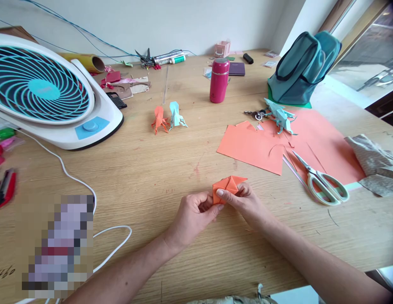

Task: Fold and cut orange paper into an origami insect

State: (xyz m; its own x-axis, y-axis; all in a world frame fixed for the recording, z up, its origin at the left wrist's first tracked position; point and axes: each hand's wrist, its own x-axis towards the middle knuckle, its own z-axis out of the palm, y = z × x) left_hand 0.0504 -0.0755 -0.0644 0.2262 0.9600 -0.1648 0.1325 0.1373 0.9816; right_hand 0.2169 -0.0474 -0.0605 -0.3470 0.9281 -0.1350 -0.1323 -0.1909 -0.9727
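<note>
Across the wood-grained bench [136,177], plenty to take in! Biggest on it, over at the left: the white electric fan [53,93] with its turquoise grille. Far right, the teal fabric bag [298,71] stands upright. Just in front of it, overlapping orange paper sheets [250,145] spread out flat. Toward the back stands the magenta vacuum flask [219,80], and the white-handled scissors [315,172] lie by the sheets' near edge.

On to the hands, and what a close meeting: left hand [192,213] and right hand [249,204] come together over the near part of the bench, thumbs side by side, some fingertips hidden behind the work. The grip? Clamped, both sides, on one and the same piece.

Smaller again, the spiky teal paper figure [280,117] rests on the sheets; left of centre, an orange paper squid [159,117] stands just beside a pale blue paper squid [175,114].

And there's the folded orange paper [226,184], between the hands, creases meeting on its face, one point jutting right! Looks like a fold being lined up or pressed. The next move seems to call for one thumb pinning the layers while the other flattens the crease, gently at that thin point.
</note>
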